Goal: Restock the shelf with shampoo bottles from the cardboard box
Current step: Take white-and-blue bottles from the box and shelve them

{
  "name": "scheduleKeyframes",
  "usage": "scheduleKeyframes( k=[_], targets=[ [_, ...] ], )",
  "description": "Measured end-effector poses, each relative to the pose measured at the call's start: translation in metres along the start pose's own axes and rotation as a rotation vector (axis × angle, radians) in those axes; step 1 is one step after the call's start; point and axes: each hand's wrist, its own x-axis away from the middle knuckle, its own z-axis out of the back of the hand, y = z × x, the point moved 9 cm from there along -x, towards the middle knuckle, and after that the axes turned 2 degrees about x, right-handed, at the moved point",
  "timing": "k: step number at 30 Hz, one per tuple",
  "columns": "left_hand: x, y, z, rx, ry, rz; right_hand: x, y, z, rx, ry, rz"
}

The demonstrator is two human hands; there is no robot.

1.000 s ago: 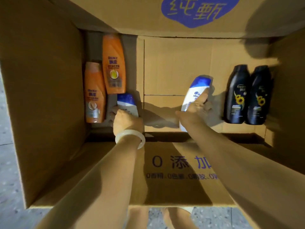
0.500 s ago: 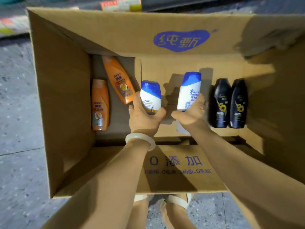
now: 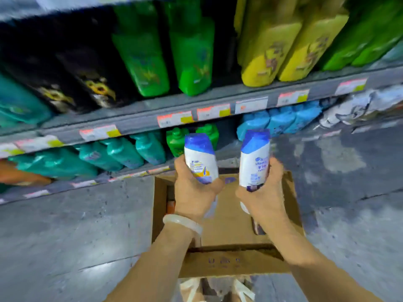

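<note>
We see the left hand [image 3: 192, 192] gripping one white blue-capped plastic shampoo bottle [image 3: 201, 159], the right hand [image 3: 265, 192] another [image 3: 254, 159], above the brown cardboard box [image 3: 226, 264]; grey metal shelf [image 3: 139, 120] at twelve o'clock.

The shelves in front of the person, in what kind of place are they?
Most likely a shop aisle: shelves full of shampoo bottles, price tags along the edges, and a cardboard box on the floor.

We are gripping white blue-capped bottle [image 3: 201, 159] in left hand [image 3: 193, 192], second one [image 3: 254, 159] in right hand [image 3: 265, 196], both upright above cardboard box [image 3: 226, 225]; shelf [image 3: 196, 105] standing beyond box, blurred.
</note>
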Motion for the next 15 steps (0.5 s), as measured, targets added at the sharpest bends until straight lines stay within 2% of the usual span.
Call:
scheduleKeyframes(
  k=[8, 15],
  targets=[
    [0.052, 0.275, 0.109, 0.019, 0.136, -0.375, 0.072, -0.267, 0.049, -0.165, 0.027, 0.376],
    [0.125, 0.426, 0.215, 0.049, 0.339, -0.607, 0.139, -0.428, 0.057, -0.183, -0.039, 0.648]
  ],
)
